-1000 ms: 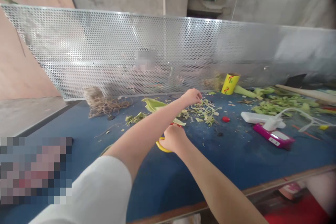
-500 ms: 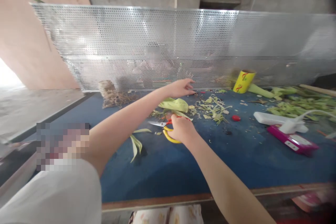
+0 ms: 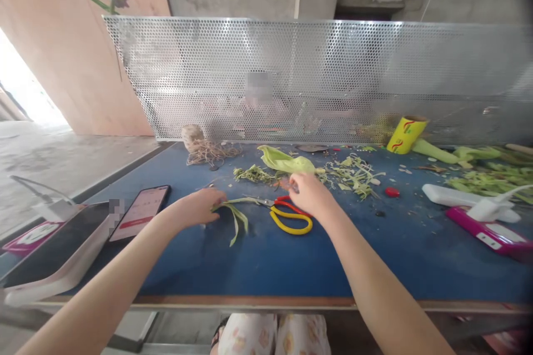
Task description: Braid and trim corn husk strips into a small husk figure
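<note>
My left hand (image 3: 203,206) reaches in from the left, its fingers closed at the stem end of a narrow split green leaf (image 3: 236,219). Just right of the leaf, scissors (image 3: 293,226) with one yellow and one red handle lie on the blue tabletop, blades towards the left. My right hand (image 3: 308,193) is over the red handle, fingers curled; what they hold, if anything, is hidden. Behind it rests a pale green leafy stalk (image 3: 287,161). Green trimmings (image 3: 252,173) lie left of that hand, and more shredded scraps (image 3: 353,175) lie to its right.
Twine (image 3: 208,150) sits back left, by a perforated metal screen (image 3: 233,55). A phone (image 3: 141,212) and a dark tablet-like device (image 3: 62,244) are at left. On the right are a yellow roll (image 3: 406,136), a small red object (image 3: 392,192), a white bar (image 3: 443,198) and a magenta box (image 3: 487,231).
My left hand has drawn back from the far side to the leaf. My right hand has let go of the scissors, which now lie on the table. The view has shifted left.
</note>
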### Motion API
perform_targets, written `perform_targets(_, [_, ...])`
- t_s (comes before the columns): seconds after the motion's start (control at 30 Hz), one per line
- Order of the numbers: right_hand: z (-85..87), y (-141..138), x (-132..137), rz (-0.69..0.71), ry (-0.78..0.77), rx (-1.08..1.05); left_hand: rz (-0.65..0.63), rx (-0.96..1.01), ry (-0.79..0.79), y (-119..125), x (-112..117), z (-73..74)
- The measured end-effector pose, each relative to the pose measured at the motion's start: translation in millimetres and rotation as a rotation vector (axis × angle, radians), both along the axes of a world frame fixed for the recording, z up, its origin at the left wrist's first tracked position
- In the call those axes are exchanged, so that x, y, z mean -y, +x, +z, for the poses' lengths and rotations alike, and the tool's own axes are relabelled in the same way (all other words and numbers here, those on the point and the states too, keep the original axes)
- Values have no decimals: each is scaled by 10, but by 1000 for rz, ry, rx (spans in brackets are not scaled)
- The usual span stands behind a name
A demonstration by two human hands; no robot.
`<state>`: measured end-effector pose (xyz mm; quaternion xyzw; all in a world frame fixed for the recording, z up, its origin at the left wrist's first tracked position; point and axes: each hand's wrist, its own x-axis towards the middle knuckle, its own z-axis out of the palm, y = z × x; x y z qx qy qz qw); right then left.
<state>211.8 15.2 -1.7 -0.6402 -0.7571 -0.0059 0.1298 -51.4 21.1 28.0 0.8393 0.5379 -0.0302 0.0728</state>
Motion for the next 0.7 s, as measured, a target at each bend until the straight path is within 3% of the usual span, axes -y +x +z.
perform_targets(0.13, [-47,224,-233,-151,99,85,18,91,-57,45,-100,-43])
perform_targets(0.33, [-252,303,-483,-241,122,170,26,309,-119,-14,-190,-33])
perform_targets(0.5, [-165,267,-502,-339,160,140,10,601,-331,-43,-132,94])
perform_targets(0.57, [-78,193,-431,-229,156,88,-16,725,-442,23,-100,134])
perform_targets(0.67, [29,4,-256,132,95,-116,-44,890,-540,191,-75,114])
perform_targets(0.7, [48,-70,-195,265,46,-296,-47,934,-563,252,-74,85])
